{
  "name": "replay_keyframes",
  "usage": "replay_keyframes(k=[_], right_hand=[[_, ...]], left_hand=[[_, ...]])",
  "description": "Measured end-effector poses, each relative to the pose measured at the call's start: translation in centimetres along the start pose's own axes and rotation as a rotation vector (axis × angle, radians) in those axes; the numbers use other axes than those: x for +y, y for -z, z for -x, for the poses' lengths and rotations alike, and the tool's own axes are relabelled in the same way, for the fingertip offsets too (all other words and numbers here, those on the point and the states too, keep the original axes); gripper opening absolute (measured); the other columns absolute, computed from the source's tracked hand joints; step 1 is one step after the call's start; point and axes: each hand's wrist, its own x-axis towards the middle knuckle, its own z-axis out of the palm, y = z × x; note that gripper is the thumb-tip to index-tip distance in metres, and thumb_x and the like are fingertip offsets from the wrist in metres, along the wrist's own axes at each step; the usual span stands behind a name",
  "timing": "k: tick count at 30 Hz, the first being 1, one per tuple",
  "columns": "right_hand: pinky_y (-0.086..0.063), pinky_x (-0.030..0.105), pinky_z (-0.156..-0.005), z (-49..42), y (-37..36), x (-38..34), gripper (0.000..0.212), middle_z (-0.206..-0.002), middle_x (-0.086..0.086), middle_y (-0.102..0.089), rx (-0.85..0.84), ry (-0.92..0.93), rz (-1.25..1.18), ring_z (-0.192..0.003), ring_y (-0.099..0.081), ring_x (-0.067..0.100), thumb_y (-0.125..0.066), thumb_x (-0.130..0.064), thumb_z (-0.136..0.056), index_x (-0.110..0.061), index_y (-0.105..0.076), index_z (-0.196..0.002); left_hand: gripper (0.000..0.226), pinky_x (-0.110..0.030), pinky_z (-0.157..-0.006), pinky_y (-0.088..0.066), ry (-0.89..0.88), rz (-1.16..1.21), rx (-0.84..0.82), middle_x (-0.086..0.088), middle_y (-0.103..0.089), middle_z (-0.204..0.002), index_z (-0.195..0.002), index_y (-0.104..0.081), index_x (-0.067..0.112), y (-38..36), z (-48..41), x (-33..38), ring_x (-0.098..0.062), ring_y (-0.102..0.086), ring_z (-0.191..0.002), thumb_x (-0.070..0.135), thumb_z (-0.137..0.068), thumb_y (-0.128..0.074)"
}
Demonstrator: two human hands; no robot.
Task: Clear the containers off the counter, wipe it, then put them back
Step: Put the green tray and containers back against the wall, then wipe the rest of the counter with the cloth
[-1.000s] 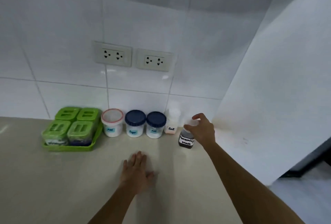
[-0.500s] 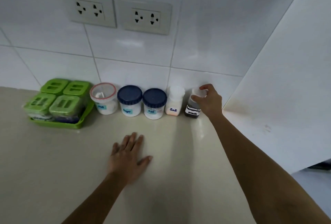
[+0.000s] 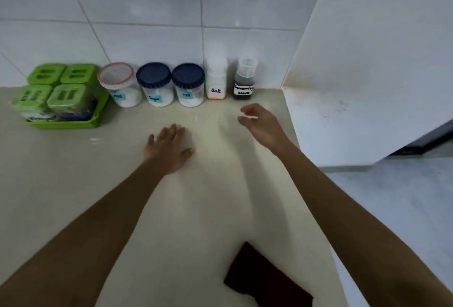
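Loosely curled and empty, the grip of the right hand [image 3: 263, 126] hovers near the seasoning sauce bottle [image 3: 243, 83] at its eleven o'clock, not touching. The left hand [image 3: 169, 151] lies flat on the worktop [image 3: 73, 184]. Toward nine o'clock stand the salt bottle [image 3: 216, 81], three labelled jars [image 3: 157, 85] and a green tray [image 3: 95, 117]; a dark cloth [image 3: 264, 279] lies at six.
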Motion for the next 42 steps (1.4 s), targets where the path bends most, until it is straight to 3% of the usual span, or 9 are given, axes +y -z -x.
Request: replay_keyframes(k=[4, 11, 14, 17, 21, 28, 33, 38, 42], right_hand=[[-0.047, 0.024, -0.088, 8.9, -0.6, 3.7, 0.017, -0.101, -0.005, -0.065, -0.349, 0.016, 0.165, -0.096, -0.062, 0.013, -0.066, -0.026, -0.085, -0.02, -0.065, -0.101], [-0.046, 0.032, -0.069, 24.7, -3.0, 7.7, 0.029, -0.087, -0.004, -0.058, 0.106, 0.193, 0.472, -0.08, -0.053, 0.016, -0.051, -0.049, -0.081, -0.021, -0.056, -0.087], [-0.051, 0.033, -0.076, 29.7, -4.3, 8.8, 0.039, -0.107, -0.005, -0.061, 0.096, 0.223, 0.695, -0.092, -0.059, 0.016, -0.052, -0.054, -0.077, -0.028, -0.056, -0.105], [-0.052, 0.037, -0.088, 31.6, -5.0, 10.1, 0.047, -0.128, 0.0, -0.058, 0.084, 0.305, 0.793, -0.113, -0.058, 0.02, -0.049, -0.043, -0.083, -0.029, -0.05, -0.128], [-0.052, 0.041, -0.082, 31.7, -6.1, 10.5, 0.047, -0.125, 0.005, -0.061, 0.212, 0.225, 0.762, -0.105, -0.059, 0.028, -0.048, -0.023, -0.085, -0.035, -0.044, -0.13], [-0.043, 0.03, -0.091, 29.1, -17.4, 0.7, 0.043, -0.121, 0.011, -0.06, 0.231, 0.302, 0.561, -0.103, -0.051, 0.021, -0.049, -0.012, -0.086, -0.016, -0.056, -0.128], [-0.051, 0.044, -0.09, 25.7, -32.4, -7.8, 0.053, -0.125, 0.005, -0.059, 0.067, 0.457, 0.468, -0.104, -0.057, 0.028, -0.063, 0.0, -0.081, -0.022, -0.055, -0.129], [-0.057, 0.032, -0.058, 23.0, -42.7, -14.9, 0.065, -0.101, -0.003, -0.069, -0.111, 0.58, 0.629, -0.072, -0.064, 0.019, -0.087, -0.011, -0.052, -0.029, -0.067, -0.111], [-0.054, 0.04, -0.074, 20.5, -47.9, -18.5, 0.057, -0.128, -0.003, -0.06, -0.165, 0.516, 0.654, -0.102, -0.063, 0.025, -0.07, -0.016, -0.073, -0.032, -0.057, -0.125]], left_hand=[[0.062, -0.044, -0.117, -0.01, -0.068, 0.046, 0.148, -0.003, -0.01, -0.158, -0.149, -0.012, 0.023, -1.6, 3.1, -0.4, -0.022, -0.011, -0.145, 0.05, -0.095, -0.028], [0.045, -0.046, -0.113, -0.023, -0.056, 0.232, 0.413, -0.01, -0.042, -0.146, -0.138, -0.043, 0.014, -3.3, 8.0, -4.8, -0.028, -0.037, -0.135, 0.026, -0.095, -0.045], [0.044, -0.045, -0.112, -0.023, -0.033, 0.235, 0.4, -0.012, -0.042, -0.145, -0.137, -0.044, 0.012, -3.3, 9.5, -7.0, -0.031, -0.04, -0.133, 0.023, -0.095, -0.046], [0.044, -0.047, -0.112, -0.021, 0.023, 0.27, 0.393, -0.012, -0.04, -0.146, -0.137, -0.044, 0.012, -3.8, 11.8, -10.2, -0.031, -0.039, -0.133, 0.022, -0.095, -0.046], [0.044, -0.045, -0.115, -0.013, 0.135, 0.299, 0.355, -0.009, -0.034, -0.15, -0.139, -0.041, 0.015, -4.5, 15.2, -15.8, -0.026, -0.031, -0.138, 0.027, -0.096, -0.04], [0.049, -0.043, -0.116, -0.004, 0.385, 0.278, 0.315, -0.007, -0.019, -0.156, -0.144, -0.029, 0.018, -5.4, 23.7, -30.5, -0.021, -0.015, -0.144, 0.033, -0.098, -0.032], [0.06, -0.048, -0.116, 0.0, 0.52, 0.261, 0.165, -0.006, 0.001, -0.159, -0.15, -0.004, 0.023, -7.8, 29.2, -38.9, -0.026, 0.002, -0.146, 0.047, -0.097, -0.02], [0.066, -0.045, -0.116, 0.001, 0.468, 0.284, 0.128, -0.002, 0.009, -0.159, -0.149, 0.003, 0.03, -9.1, 30.4, -41.2, -0.022, 0.008, -0.145, 0.058, -0.091, -0.009], [0.084, -0.043, -0.116, -0.001, 0.503, 0.301, 0.26, -0.001, -0.003, -0.159, -0.149, -0.01, 0.032, -9.3, 30.0, -41.2, -0.02, 0.0, -0.146, 0.06, -0.071, 0.009]])
